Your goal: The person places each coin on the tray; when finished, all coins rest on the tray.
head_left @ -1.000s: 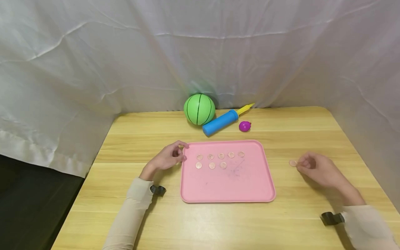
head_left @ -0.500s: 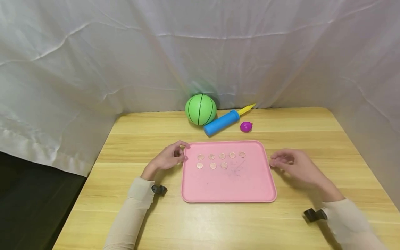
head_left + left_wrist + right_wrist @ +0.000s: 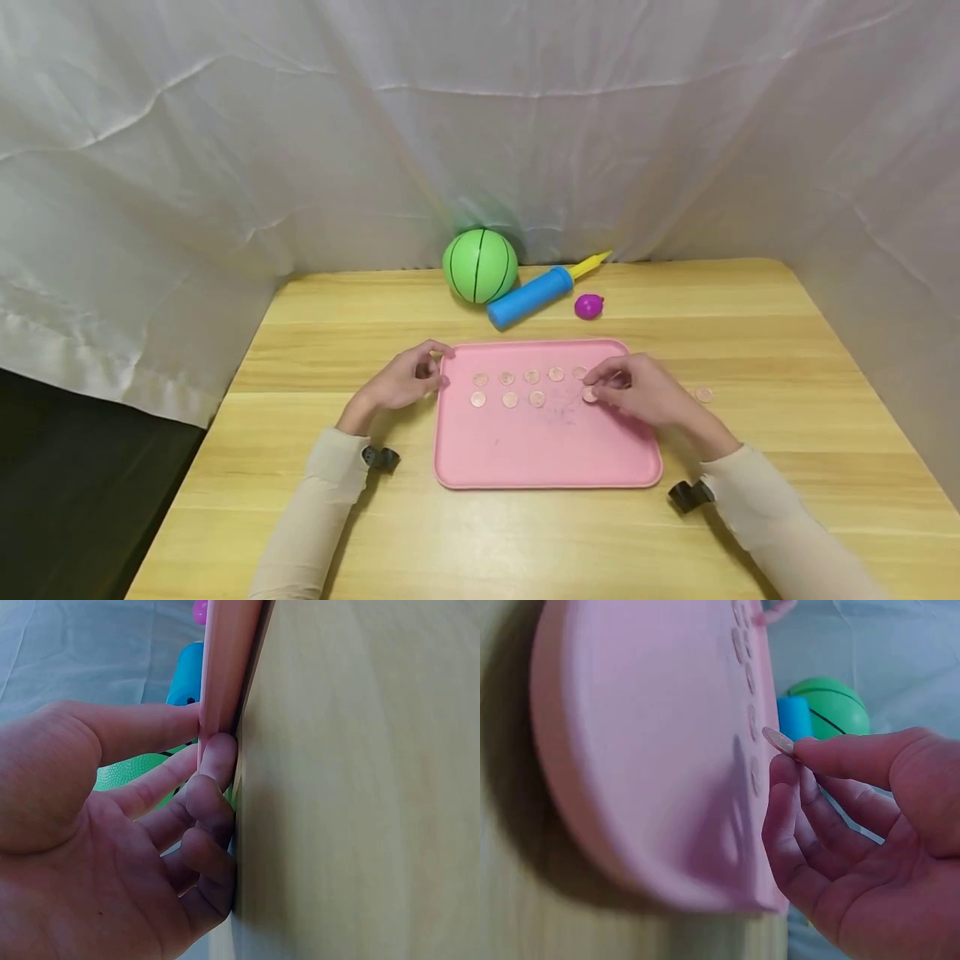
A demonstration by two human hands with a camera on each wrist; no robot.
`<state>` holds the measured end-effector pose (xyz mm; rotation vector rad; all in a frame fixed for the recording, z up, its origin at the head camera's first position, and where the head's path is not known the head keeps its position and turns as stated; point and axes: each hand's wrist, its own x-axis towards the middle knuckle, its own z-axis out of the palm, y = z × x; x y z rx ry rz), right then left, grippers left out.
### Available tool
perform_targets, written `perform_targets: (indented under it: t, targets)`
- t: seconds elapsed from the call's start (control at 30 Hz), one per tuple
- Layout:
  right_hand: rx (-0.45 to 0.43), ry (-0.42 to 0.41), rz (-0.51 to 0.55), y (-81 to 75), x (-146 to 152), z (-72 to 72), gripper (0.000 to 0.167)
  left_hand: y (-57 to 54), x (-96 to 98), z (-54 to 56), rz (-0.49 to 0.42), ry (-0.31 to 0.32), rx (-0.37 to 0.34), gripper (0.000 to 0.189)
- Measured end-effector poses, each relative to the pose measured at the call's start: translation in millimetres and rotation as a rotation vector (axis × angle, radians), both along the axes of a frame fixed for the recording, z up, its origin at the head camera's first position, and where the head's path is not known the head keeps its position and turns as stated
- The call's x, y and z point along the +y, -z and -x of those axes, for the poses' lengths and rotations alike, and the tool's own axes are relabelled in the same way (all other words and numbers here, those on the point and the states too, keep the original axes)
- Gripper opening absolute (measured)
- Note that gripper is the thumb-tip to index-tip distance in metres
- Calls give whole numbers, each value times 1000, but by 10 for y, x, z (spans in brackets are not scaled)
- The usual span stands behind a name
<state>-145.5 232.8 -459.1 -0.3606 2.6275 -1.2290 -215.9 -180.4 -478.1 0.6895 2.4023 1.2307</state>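
Observation:
Between thumb and fingertips my right hand (image 3: 637, 387) pinches a coin (image 3: 778, 740), holding it over the right part of the pink tray (image 3: 540, 458). Coins lie flat on the tray in two rows: several in the back row, such as this coin (image 3: 532, 377), and three in front, including another coin (image 3: 510, 400). The right fingers overlap the back row's end in the head view. At the tray's left rim, my left hand (image 3: 405, 377) grips the edge, thumb on top and fingertips against the outer side, as the left wrist view (image 3: 217, 757) shows.
One loose coin (image 3: 703, 394) lies on the wooden table (image 3: 525, 542) right of the tray. Behind the tray are a green ball (image 3: 480, 267), a blue hand pump (image 3: 531, 297) with a yellow nozzle and a small purple balloon-like object (image 3: 588, 307). A pale curtain (image 3: 525, 150) hangs behind.
My right hand has moved left from the table at the right to above the tray, carrying a coin. The left hand stays at the tray's left rim.

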Motion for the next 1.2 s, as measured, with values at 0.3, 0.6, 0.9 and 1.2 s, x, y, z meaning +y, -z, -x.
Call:
perform_targets:
  t: [0.3, 0.6, 0.9, 1.2]
  targets:
    - [94, -57, -27, 65, -271, 84, 11, 15, -3, 8, 8, -1, 5, 43]
    - [134, -82, -76, 22, -396, 115, 14, 0, -1, 8, 18, 1, 6, 43]
    - [134, -79, -77, 33, -356, 97, 15, -2, 6, 15, 7, 4, 2, 44]
    - [113, -9, -69, -9, -154, 35, 14, 2, -5, 11, 12, -1, 5, 44]
